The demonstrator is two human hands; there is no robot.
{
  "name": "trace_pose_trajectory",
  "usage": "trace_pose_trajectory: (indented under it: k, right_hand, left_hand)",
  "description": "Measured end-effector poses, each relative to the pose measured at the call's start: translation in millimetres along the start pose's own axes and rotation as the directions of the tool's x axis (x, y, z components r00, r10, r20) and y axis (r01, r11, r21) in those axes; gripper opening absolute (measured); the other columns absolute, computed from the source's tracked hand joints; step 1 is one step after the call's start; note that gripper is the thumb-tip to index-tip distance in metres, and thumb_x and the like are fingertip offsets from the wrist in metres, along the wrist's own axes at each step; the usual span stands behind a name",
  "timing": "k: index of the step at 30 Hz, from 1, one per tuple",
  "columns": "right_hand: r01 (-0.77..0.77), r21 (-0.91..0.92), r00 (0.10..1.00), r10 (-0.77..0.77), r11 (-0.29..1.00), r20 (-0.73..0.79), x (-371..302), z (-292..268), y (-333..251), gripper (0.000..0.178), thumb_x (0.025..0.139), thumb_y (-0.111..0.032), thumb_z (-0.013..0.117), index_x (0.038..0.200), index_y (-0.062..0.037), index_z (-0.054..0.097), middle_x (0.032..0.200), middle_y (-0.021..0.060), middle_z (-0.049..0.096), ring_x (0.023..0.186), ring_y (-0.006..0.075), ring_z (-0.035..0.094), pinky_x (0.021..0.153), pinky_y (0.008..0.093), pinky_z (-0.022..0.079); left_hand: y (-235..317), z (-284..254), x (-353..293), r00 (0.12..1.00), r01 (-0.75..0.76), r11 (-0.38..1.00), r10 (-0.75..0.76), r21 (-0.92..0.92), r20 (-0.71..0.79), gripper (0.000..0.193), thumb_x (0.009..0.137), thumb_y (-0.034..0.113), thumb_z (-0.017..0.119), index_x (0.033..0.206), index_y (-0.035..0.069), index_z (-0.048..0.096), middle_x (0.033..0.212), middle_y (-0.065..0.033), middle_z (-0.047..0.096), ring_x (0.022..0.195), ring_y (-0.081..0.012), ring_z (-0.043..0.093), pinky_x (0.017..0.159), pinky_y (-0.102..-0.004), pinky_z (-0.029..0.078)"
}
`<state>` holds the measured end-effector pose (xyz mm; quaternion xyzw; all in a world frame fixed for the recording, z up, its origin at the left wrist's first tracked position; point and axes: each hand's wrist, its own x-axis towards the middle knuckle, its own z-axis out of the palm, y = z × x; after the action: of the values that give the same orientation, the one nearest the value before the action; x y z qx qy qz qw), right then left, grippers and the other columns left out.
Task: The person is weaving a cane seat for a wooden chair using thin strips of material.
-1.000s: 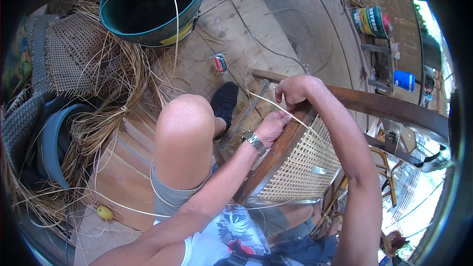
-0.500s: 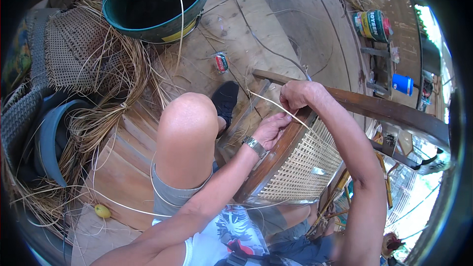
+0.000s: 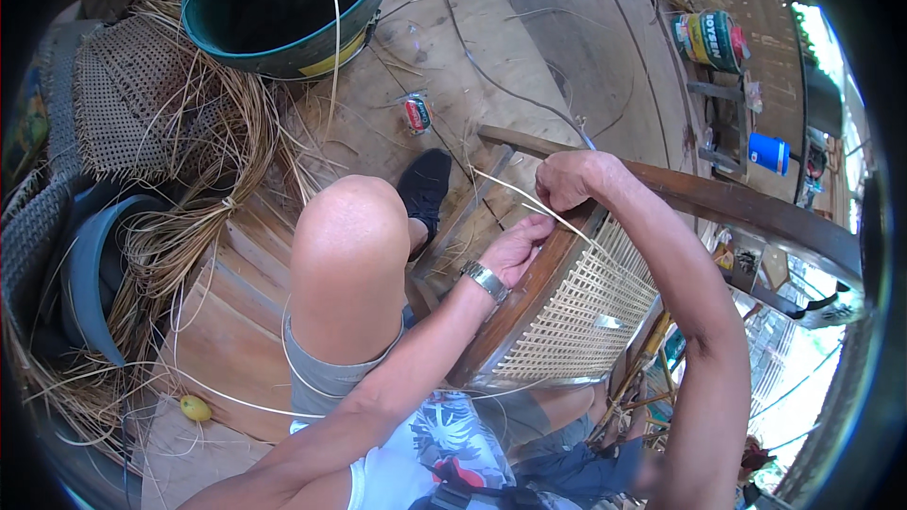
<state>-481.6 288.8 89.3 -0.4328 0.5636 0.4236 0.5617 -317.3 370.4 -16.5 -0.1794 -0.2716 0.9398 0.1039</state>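
Our right hand (image 3: pixel 570 179) is curled shut and pinches a thin cane strip (image 3: pixel 529 198) just over the top edge of the chair frame (image 3: pixel 529 288). Our left hand (image 3: pixel 518 247) rests on that same dark wooden edge. Its fingers bend around the strip, and we cannot tell how tight they press. A shiny wristwatch (image 3: pixel 486 280) sits on our left wrist.

We see the strip run from between our hands down over the woven cane panel (image 3: pixel 576 307) that fills the frame. The panel leans against our lap, with its top edge near our bare knee (image 3: pixel 350 236). A long dark wooden rail (image 3: pixel 746 212) goes off from the frame toward the right side.

We sit on a wooden floor (image 3: pixel 472 28). Bare boards lie open past the top edge of the frame. A small can (image 3: pixel 416 113) lies on them, near our black shoe (image 3: pixel 425 184).

Off to the left, loose cane strands (image 3: pixel 189 217) pile up thick, so there is little room there. A big green tub (image 3: pixel 283 5) stands at the far edge of the pile. A woven mat piece (image 3: pixel 128 99) lies just beside it. A small yellow fruit (image 3: pixel 195 408) sits on the boards at the near left corner.
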Motion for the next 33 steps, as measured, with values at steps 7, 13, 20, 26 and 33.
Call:
trace_pose_trajectory:
  k: [7,13,20,26,33]
  right_hand:
    - [-0.077,-0.023,0.997,0.077,0.997,-0.025,-2.4,-4.3,-13.9,0.027,0.071,-0.021,0.068,0.091,-0.0044,0.076,0.094,0.0169,0.073,0.085,0.0327,0.069,0.075,0.0391,0.054]
    - [-0.137,-0.133,0.974,0.158,0.982,0.161,14.7,-6.0,-13.0,0.032,0.075,-0.025,0.073,0.102,-0.0090,0.077,0.110,0.0134,0.072,0.099,0.0284,0.069,0.084,0.0393,0.055]
    - [-0.107,-0.231,0.989,0.127,0.967,0.071,23.9,4.8,-8.1,0.026,0.077,-0.017,0.070,0.101,-0.0085,0.077,0.108,0.0147,0.072,0.101,0.0299,0.069,0.084,0.0399,0.055]
    - [-0.047,-0.179,0.999,0.049,0.983,0.005,20.9,6.7,-0.9,0.025,0.075,-0.023,0.070,0.095,-0.0084,0.077,0.099,0.0149,0.073,0.093,0.0327,0.069,0.079,0.0413,0.055]
    - [-0.042,-0.135,0.998,0.037,0.990,-0.045,14.9,5.9,0.5,0.021,0.074,-0.017,0.068,0.092,-0.0092,0.077,0.091,0.0161,0.072,0.086,0.0329,0.070,0.075,0.0412,0.055]
  left_hand:
    - [-1.1,5.8,-2.6,0.988,-0.086,0.976,0.110,0.202,-0.107,0.025,0.096,0.004,0.059,0.119,0.005,0.052,0.111,-0.0111,0.064,0.096,-0.0207,0.068,0.084,-0.0351,0.059]
    - [0.7,-2.0,0.0,0.997,-0.020,0.992,0.010,0.123,0.080,0.028,0.097,0.008,0.059,0.124,0.002,0.053,0.116,-0.0106,0.064,0.103,-0.0186,0.066,0.092,-0.0316,0.055]
    - [-6.2,-7.0,-8.4,0.989,0.025,0.998,-0.017,-0.054,0.145,0.031,0.099,0.014,0.058,0.127,0.002,0.053,0.119,-0.0109,0.065,0.107,-0.0192,0.065,0.094,-0.0330,0.054]
    - [-8.7,4.9,-14.5,0.979,0.061,0.997,-0.050,-0.055,0.196,0.030,0.100,0.020,0.057,0.126,0.006,0.054,0.116,-0.0111,0.067,0.105,-0.0208,0.067,0.089,-0.0365,0.058]
    - [-1.4,9.9,-8.8,0.981,0.082,0.996,-0.075,-0.037,0.180,0.025,0.099,0.016,0.059,0.122,0.007,0.055,0.116,-0.0108,0.066,0.103,-0.0208,0.068,0.088,-0.0366,0.059]
